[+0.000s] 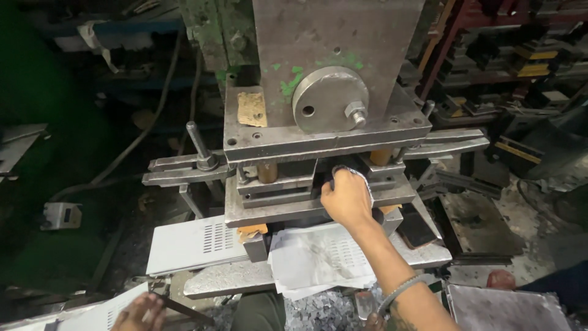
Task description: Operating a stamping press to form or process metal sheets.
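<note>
My right hand (346,197) reaches into the gap of a heavy steel press die (318,205), its fingers closed on a small grey piece held at the die opening; what the piece is I cannot tell. My left hand (139,312) rests low at the bottom left on a pale sheet-metal panel (92,317), fingers spread on it. The press ram (331,67) with a round steel disc (329,98) hangs just above the die.
A white perforated metal sheet (196,245) lies left of the die on the press bed (233,279). Crumpled paper (312,260) covers the bed front. A flat grey tray (508,309) sits at bottom right. Racks of dark tooling (520,61) fill the right background.
</note>
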